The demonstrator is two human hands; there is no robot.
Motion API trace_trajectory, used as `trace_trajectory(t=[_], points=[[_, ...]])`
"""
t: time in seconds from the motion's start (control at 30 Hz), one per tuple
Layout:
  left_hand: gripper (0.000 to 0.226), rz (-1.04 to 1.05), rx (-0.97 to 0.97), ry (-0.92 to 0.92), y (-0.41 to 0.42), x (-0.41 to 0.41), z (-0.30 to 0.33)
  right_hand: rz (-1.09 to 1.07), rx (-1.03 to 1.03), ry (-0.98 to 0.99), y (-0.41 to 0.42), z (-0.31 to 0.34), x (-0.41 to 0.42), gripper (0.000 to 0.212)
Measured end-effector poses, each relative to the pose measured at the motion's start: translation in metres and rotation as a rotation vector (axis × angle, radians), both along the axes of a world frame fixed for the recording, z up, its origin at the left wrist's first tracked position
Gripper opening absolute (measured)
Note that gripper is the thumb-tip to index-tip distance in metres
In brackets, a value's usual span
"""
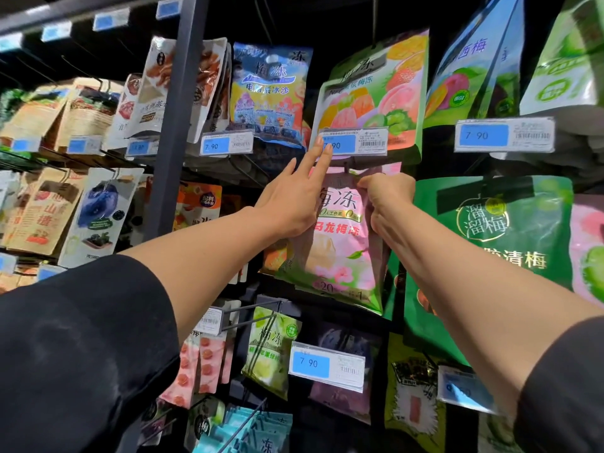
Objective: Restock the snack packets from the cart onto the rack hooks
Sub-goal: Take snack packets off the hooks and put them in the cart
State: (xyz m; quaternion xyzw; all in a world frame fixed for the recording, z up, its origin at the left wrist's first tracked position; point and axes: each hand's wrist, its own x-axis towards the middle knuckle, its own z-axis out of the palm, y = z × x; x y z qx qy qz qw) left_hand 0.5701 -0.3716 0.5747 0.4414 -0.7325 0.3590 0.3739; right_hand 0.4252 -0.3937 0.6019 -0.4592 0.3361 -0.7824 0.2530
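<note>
— Can you see the hook behind the pink packet [340,243]?
— No, the right hand [387,204] covers its top edge.
— And the price tag [354,143] above?
— The left hand's fingertips [322,147] hide the first digit. The green packet [490,256] runs off the right edge.

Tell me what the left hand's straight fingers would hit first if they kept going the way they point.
Most likely the price tag above the pink packet: the left hand's fingertips already overlap its lower left corner, though depth is unclear.
</note>
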Motion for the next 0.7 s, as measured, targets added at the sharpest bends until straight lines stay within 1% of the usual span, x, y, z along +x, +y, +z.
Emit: trace_trajectory(t=[0.13,0.23,0.3,0.33,0.37,0.43,0.57,0.6,0.7], points=[[0.099,0.019,0.013,-0.023,-0.003,0.002,-0.005,-0.072,0.05,0.026,-0.02,-0.004,-0.005,0.027],[0.112,0.061,0.021,-0.033,-0.006,0.003,-0.008,-0.113,0.092,0.076,-0.038,-0.004,-0.009,0.019],[0.115,0.077,0.015,-0.037,-0.008,0.002,-0.009,-0.161,0.107,0.097,-0.049,-0.003,-0.012,0.032],[0.116,0.084,0.012,-0.038,-0.009,0.002,-0.01,-0.19,0.117,0.119,-0.055,-0.003,-0.013,0.036],[0.116,0.092,0.009,-0.037,-0.009,0.002,-0.01,-0.199,0.127,0.14,-0.058,-0.004,-0.014,0.036],[0.114,0.104,0.009,-0.033,-0.01,0.003,-0.011,-0.158,0.155,0.118,-0.06,-0.008,-0.015,0.029],[0.106,0.111,0.026,-0.033,-0.01,0.002,-0.011,-0.134,0.138,0.114,-0.052,-0.028,-0.02,0.036],[0.106,0.113,0.04,-0.026,-0.008,0.0,-0.01,-0.148,0.145,0.143,-0.047,-0.033,-0.021,0.038],[0.105,0.09,0.079,0.011,0.007,-0.007,-0.011,-0.274,0.162,0.318,-0.03,-0.05,-0.017,0.052]])
